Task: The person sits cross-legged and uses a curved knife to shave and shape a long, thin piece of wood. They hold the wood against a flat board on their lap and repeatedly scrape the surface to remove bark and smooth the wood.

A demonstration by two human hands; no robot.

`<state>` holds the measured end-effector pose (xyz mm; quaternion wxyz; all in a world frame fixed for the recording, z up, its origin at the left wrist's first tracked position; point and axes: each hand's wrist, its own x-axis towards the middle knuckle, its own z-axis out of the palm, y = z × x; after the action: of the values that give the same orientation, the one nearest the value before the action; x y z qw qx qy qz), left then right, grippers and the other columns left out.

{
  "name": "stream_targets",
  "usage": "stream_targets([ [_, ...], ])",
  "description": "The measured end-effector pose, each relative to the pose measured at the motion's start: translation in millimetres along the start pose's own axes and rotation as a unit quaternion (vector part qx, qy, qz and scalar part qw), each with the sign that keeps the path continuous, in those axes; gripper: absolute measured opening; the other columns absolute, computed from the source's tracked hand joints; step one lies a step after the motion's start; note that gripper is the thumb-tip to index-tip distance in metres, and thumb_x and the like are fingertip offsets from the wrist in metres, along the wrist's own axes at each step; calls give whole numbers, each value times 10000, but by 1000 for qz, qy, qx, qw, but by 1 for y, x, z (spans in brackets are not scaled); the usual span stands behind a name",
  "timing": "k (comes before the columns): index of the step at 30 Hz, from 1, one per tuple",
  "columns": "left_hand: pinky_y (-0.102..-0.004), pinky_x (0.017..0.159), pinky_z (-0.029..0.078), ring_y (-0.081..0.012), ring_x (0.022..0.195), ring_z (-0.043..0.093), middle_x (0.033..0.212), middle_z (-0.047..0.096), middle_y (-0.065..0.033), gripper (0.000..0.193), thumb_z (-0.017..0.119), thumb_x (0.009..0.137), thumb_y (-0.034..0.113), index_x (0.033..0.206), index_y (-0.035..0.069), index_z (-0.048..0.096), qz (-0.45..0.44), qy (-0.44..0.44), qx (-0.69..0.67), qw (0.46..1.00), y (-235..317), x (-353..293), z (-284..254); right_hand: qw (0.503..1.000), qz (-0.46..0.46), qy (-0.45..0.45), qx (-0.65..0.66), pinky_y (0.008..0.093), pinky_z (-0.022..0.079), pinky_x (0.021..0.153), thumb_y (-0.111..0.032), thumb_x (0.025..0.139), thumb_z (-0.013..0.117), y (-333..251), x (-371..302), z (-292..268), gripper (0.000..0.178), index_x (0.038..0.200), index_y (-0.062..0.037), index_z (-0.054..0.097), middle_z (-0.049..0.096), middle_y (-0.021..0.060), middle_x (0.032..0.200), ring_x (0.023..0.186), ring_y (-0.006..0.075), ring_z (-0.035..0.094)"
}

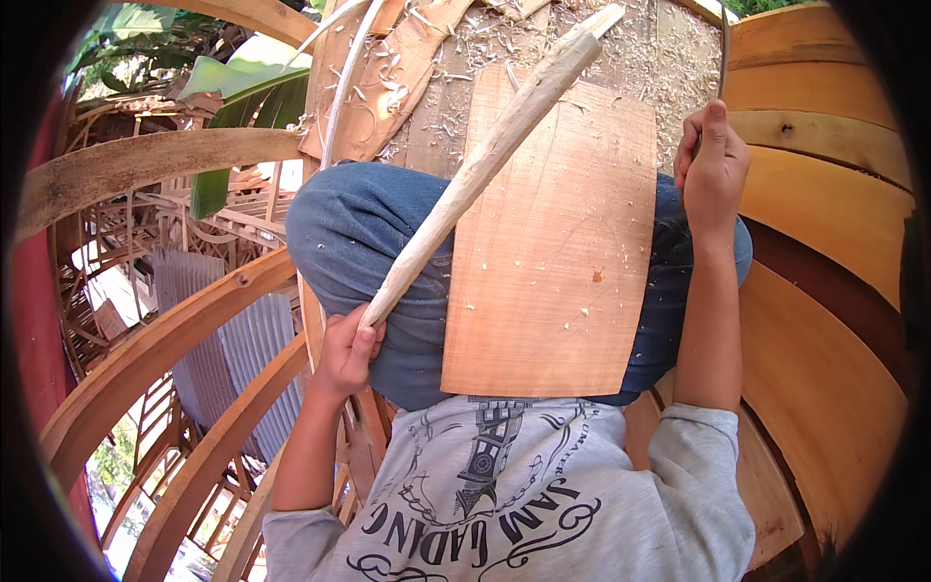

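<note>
Closest to me, at six o'clock, a flat board (551, 254) rests on my lap while my left hand (344, 351) clamps the half-shaved pole (485, 160) running toward twelve and my right hand (713, 167) at two grips a thin blade (723, 48); shavings (630, 48) suggest midway.

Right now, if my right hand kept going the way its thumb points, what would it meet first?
The right hand grips a thin curved blade, thumb pointing up the picture. That way lies the shavings-covered wooden floor beside curved planks; depth is unclear, so probably the floor first.
</note>
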<state>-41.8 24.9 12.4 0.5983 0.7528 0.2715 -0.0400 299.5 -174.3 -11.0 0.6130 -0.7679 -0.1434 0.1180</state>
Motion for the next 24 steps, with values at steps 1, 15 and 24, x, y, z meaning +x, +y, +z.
stream_targets([
  [1, -255, 425, 312, -106, 431, 416, 521, 395, -10, 469, 405, 947, 419, 709, 22, 477, -15, -6, -19, 1000, 0, 0, -2, 999, 23, 16, 26, 217, 231, 422, -376, 965, 467, 4, 6, -7, 491, 594, -58, 422, 331, -62, 513, 470, 23, 314],
  [15, -207, 418, 215, -45, 454, 287, 527, 340, 42, 485, 418, 937, 486, 726, 52, 463, -172, -18, -105, 979, 11, 1, -8, 999, 32, -18, 5, 236, 208, 444, -303, 933, 552, 44, 15, -15, 396, 640, -40, 504, 345, -80, 544, 512, 21, 296],
  [24, -197, 391, 220, -41, 433, 275, 525, 323, 49, 448, 391, 955, 471, 790, 59, 451, -235, -18, -177, 956, 36, 6, -2, 995, 51, -23, 79, 218, 254, 424, -288, 936, 541, 40, 22, -19, 342, 687, -55, 530, 389, -63, 517, 457, 20, 341],
])
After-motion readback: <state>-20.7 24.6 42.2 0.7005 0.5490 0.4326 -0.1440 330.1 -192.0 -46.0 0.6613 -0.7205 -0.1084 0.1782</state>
